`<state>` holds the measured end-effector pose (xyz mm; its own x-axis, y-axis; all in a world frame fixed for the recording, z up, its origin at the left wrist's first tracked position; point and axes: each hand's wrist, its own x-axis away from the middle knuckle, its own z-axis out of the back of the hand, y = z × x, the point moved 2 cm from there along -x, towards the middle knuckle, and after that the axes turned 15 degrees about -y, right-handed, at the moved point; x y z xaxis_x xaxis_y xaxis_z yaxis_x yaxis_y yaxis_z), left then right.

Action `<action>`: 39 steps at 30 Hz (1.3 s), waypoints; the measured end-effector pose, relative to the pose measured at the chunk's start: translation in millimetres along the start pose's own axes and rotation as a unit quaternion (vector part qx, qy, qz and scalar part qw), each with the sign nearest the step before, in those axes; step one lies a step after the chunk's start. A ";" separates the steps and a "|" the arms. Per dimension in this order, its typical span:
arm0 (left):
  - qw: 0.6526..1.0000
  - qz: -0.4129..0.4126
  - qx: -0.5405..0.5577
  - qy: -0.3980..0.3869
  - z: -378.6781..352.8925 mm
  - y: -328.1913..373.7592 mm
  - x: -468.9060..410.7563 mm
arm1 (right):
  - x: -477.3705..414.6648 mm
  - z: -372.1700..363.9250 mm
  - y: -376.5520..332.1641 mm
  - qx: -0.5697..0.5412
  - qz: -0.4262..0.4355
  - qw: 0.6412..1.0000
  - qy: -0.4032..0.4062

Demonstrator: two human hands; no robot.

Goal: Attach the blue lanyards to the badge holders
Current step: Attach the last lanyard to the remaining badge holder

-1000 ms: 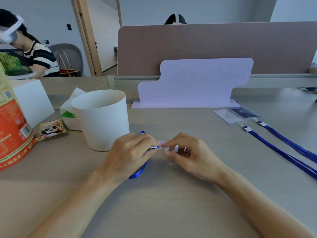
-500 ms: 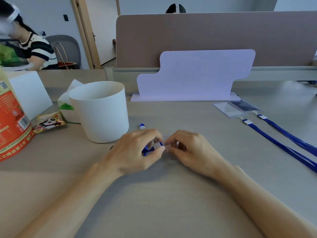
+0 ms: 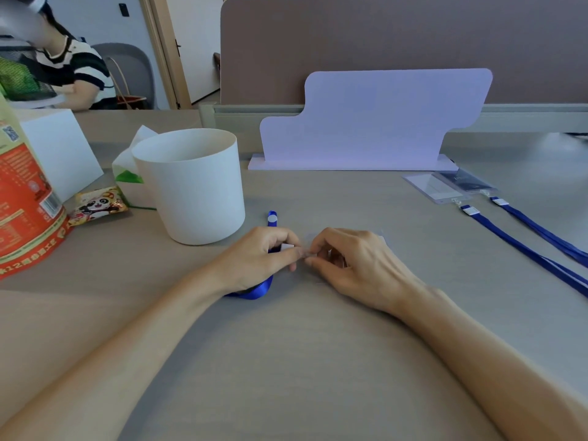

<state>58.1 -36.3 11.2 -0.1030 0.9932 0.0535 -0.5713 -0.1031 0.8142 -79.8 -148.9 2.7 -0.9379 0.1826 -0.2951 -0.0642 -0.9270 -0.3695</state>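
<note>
Two holders (image 3: 445, 187) at the desk's (image 3: 318, 345) right edge have lanyards (image 3: 525, 246). The left hand (image 3: 257, 259) pinches a third lanyard (image 3: 254, 291), the right hand (image 3: 356, 262) its holder (image 3: 382, 239).

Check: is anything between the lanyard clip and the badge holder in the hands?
Nothing visible. The left hand pinches the lanyard clip right beside the clear badge holder pinched by the right hand; only fingertips crowd the joint.

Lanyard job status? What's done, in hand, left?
Done: two badge holders at right, each on a blue lanyard. In hand: left hand pinches the third lanyard by its clip end, right hand holds a clear third holder, mostly hidden; can't tell if it's clipped. Left: finishing that clip; no other loose holders show.
</note>
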 end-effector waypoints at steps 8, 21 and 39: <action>0.996 -0.033 0.082 0.027 2.0 8.1 0.3 | -0.4 5.9 -3.7 -0.016 0.034 0.997 0.067; 0.993 -0.081 0.068 0.056 1.1 14.0 1.0 | 0.3 5.6 -4.2 -0.192 -0.039 0.975 0.109; 0.988 -0.112 0.034 0.103 0.3 8.0 -3.2 | -1.0 9.1 -3.6 -0.393 -0.080 0.914 0.061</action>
<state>54.1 -40.3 17.7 -0.1480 0.9578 -0.2464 -0.5440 0.1292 0.8291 -81.7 -148.7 12.4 -0.8896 0.3756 -0.2599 0.1125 -0.3713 -0.9217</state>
